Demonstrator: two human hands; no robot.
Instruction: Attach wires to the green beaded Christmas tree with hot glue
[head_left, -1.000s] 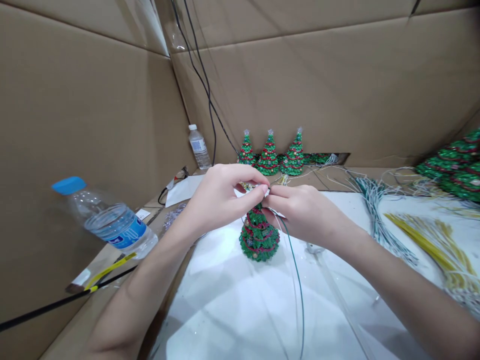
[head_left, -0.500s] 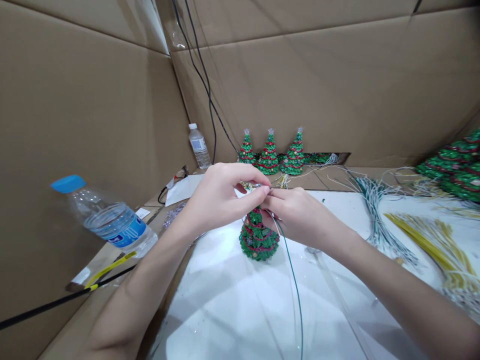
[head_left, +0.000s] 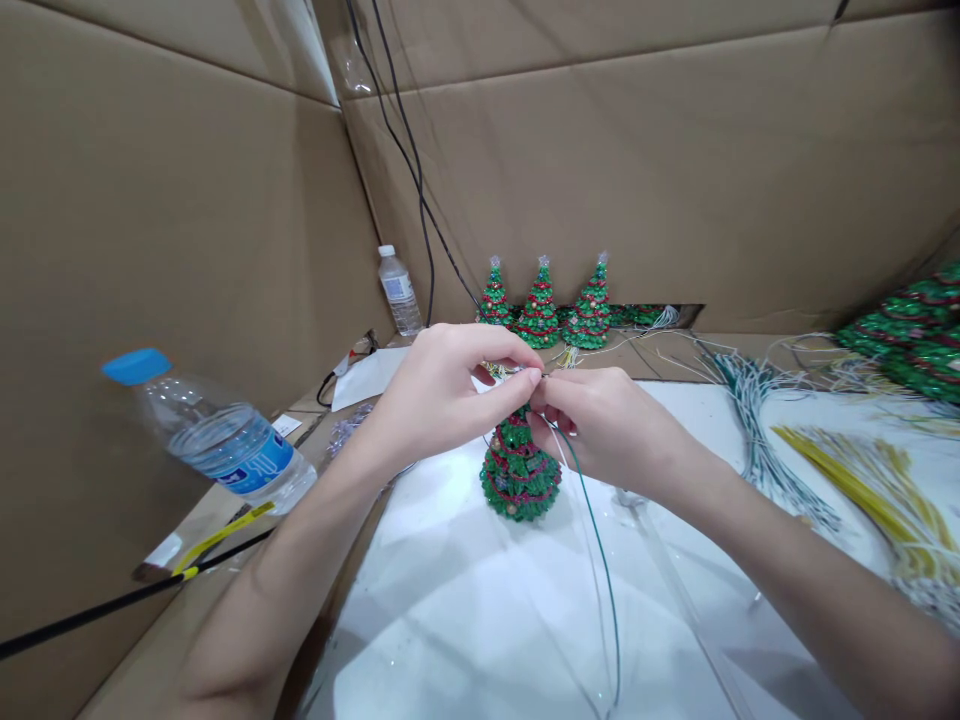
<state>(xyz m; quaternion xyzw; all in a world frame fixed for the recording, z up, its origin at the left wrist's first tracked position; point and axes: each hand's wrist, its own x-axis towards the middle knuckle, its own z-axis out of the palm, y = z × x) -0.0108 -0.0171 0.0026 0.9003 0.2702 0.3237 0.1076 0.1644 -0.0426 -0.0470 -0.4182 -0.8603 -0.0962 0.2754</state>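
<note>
A small decorated Christmas tree [head_left: 520, 475] stands upright on the white table top, its tip hidden behind my fingers. Just above it, my left hand [head_left: 450, 390] is closed in a pinch, thumb against forefinger; what lies between them is too small to make out. My right hand [head_left: 600, 415] is closed too, its fingertips touching those of the left. From under its curled fingers a green wire [head_left: 596, 530] and a white wire [head_left: 559, 442] come out, the green one hanging down to the table.
Three similar trees [head_left: 541, 305] stand along the back cardboard wall. Bundles of green-white wires [head_left: 750, 420] and yellow-white wires [head_left: 855, 475] lie at the right, with more trees [head_left: 915, 330] behind. A large water bottle [head_left: 225, 440] leans at the left; a smaller bottle [head_left: 400, 290] stands farther back.
My right hand has shifted slightly right and its fingers have curled more. The hanging green wire has swung to the right. My left hand and the tree are nearly unmoved.
</note>
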